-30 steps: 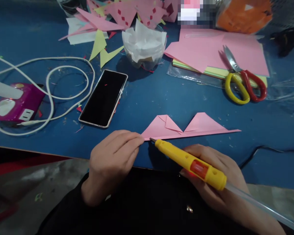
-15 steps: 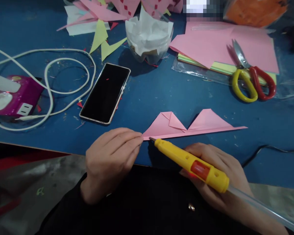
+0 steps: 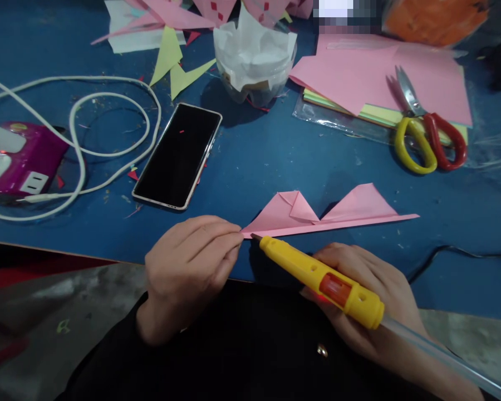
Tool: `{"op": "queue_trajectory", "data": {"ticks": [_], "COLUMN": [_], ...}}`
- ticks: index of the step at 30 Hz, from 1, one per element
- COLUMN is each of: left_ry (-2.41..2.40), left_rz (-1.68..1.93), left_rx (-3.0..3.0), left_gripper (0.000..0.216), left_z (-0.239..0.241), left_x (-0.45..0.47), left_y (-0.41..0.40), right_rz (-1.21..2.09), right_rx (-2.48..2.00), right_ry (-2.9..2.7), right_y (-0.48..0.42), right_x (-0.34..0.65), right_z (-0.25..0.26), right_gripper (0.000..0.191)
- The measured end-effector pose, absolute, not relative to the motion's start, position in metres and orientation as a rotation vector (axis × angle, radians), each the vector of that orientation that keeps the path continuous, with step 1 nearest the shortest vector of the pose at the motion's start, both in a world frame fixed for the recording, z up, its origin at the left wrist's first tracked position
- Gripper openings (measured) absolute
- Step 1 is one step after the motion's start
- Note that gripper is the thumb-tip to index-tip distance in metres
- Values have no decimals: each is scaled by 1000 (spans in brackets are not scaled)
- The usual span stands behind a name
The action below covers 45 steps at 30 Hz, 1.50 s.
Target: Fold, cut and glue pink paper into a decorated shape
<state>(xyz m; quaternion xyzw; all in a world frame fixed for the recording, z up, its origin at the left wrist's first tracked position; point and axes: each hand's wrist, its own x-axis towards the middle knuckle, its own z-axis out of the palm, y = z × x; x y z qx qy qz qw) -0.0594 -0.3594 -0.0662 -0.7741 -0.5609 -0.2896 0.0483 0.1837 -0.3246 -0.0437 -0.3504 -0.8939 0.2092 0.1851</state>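
Observation:
My left hand (image 3: 194,270) is closed, its fingertips pinching the left end of a folded pink paper strip (image 3: 284,214). The strip has two raised peaks and a narrow folded band along its near edge. My right hand (image 3: 371,295) wraps round a yellow hot glue pen (image 3: 292,256) with a red window and a clear glue stick (image 3: 434,348) coming out of its back. The pen's dark nozzle meets the band close to my left fingertips; whether glue is coming out I cannot tell.
Beyond the strip lie a black phone (image 3: 178,156), a clear bowl lined with white paper (image 3: 254,61), and scissors (image 3: 428,133) on a pink paper stack (image 3: 359,72). A purple power socket (image 3: 29,159) and white cable (image 3: 77,142) are at left. The blue table's front edge runs nearby.
The nozzle has moved slightly left along the band, toward my left fingertips. The strip's peaks have tilted a little to the right. My left hand keeps its pinch.

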Motion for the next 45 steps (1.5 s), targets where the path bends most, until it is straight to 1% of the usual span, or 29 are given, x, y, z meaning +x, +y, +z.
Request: {"op": "queue_trajectory", "data": {"ticks": [5,21,31,39,45], "left_ry": [-1689,-1686,-1716,-1711,-1769], "left_rz": [-878,-886,-945,-986,-1016], "left_rx": [-2367,-2345,-2346,-2370,-2397], "left_gripper": [9,9,14,16,12], "left_z": [-68,-68,-69,-72,-71], "left_x": [-60,-59,-60,-60,-60], "left_y": [-358,-359,-359,-360,-358], "right_rz": [564,531,459,479,549], "right_rx": [-1011,-1040,-1048,-1043,-1104], "right_ry": [-2518,-2515,-2512,-2478,-2388], "right_y": [-325,-326,-327,-327,-329], "right_x": [185,187,195,199,206], "right_z": [-44,-44,-41,-43,-38], "right_gripper": [11,13,15,16,13]}}
